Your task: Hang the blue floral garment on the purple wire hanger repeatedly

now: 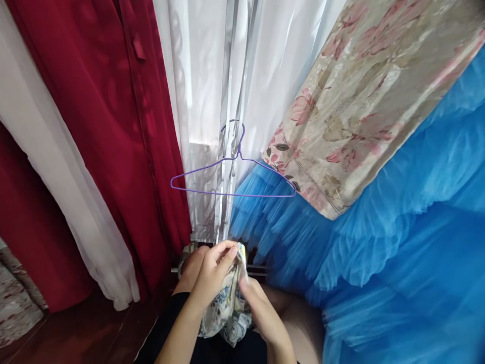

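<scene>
Fabrics hang all around the fingers [228,246]: red drape [102,126] to their left, white drape [204,76] straight ahead, blue tulle [409,237] right, floral panel [364,116] ahead-right. Purple wire hanger [233,194] hooked up ahead of them. Patterned cloth [220,311] is at the fingers, bunched below. Left hand [212,268] pinches its upper edge, thumb against fingers. Right hand [259,301] touches its right side (blurred, can't tell if gripping).

Reddish floor [83,333]; metal poles [228,91] before white cloth [276,65]; dappled light.
</scene>
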`<state>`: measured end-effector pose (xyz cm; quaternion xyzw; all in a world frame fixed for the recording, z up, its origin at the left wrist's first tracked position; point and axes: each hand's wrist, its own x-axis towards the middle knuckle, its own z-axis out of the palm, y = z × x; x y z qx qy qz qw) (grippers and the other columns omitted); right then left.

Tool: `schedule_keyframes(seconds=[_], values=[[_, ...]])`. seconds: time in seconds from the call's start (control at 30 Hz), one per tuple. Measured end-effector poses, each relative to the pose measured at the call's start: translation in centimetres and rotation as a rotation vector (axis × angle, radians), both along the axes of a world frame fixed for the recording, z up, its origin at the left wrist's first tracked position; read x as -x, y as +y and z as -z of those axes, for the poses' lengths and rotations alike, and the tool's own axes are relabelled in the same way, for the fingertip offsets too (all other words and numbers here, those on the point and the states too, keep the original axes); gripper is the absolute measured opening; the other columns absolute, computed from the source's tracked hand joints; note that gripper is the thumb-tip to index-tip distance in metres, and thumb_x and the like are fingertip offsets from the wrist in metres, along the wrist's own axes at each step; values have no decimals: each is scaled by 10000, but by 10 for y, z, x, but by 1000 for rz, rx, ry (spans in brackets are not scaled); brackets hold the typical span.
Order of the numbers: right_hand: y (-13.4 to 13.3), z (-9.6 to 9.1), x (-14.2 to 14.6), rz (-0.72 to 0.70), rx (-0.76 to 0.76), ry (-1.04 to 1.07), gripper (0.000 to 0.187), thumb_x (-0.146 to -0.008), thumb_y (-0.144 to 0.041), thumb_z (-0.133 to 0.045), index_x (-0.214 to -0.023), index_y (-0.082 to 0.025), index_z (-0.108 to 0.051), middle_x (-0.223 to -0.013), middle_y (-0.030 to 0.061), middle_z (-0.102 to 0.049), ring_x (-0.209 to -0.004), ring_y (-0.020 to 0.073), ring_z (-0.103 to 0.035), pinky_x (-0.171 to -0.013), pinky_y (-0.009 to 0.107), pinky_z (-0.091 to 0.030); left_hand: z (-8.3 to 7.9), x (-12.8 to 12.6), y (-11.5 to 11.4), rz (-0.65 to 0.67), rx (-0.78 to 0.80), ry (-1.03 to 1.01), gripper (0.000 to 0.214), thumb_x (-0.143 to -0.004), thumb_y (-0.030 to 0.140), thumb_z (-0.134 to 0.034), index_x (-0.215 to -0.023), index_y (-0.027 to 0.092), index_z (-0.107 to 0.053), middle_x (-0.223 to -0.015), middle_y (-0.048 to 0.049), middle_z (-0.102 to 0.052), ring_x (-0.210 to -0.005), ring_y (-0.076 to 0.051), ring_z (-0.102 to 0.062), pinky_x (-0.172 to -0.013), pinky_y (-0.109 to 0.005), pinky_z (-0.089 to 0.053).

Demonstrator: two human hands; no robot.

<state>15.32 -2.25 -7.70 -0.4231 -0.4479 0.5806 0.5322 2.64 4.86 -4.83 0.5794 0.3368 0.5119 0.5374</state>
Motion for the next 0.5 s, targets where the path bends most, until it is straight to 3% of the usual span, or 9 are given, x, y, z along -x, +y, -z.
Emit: schedule_keyframes(seconds=[0.07,0.13,0.27,0.33,0.43,0.5], values=[[-3,0,-8,-128,41,-11,437,-832,-588,-746,-840,-151,-739,-762,47,-693,-714,191,-612,-694,285,-492,4,0,5,7,5,34,319,-919,481,-657,-897,163,-669,-840,-44,-640,-813,-184,-593,-742,-270,-472],[-6,4,-17,-165,103,30,395,-811,-524,-791,-846,-134,-736,-753,39,-690,-683,176,-600,-681,279,-482,10,2,6,87,46,20,320,-919,499,-658,-922,179,-642,-866,-36,-637,-841,-185,-599,-778,-277,-474],[-12,11,-32,25,221,220,393,-709,-397,-875,-985,-154,-737,-831,47,-735,-765,222,-667,-751,322,-522,37,16,-8,476,190,-37,585,-907,691,-564,-1285,245,-551,-1225,-90,-647,-1100,-257,-613,-1006,-397,-453],[-17,11,-39,138,234,317,448,-660,-351,-883,-1040,-168,-732,-839,56,-753,-762,246,-687,-738,339,-537,55,26,-21,638,239,56,752,-841,761,-591,-1367,227,-532,-1316,-116,-620,-1201,-302,-575,-1077,-441,-413],[-31,4,-55,217,232,403,542,-599,-304,-879,-1104,-177,-729,-828,72,-767,-715,275,-697,-683,358,-546,83,42,-31,671,198,350,674,-778,657,-743,-1247,184,-646,-1158,-93,-691,-1131,-313,-598,-1002,-403,-465],[-43,-4,-71,219,255,418,577,-592,-309,-870,-1137,-187,-726,-822,80,-768,-708,295,-704,-688,384,-553,96,53,-25,612,81,563,457,-759,571,-787,-981,175,-731,-891,-45,-703,-922,-267,-633,-866,-350,-496]])
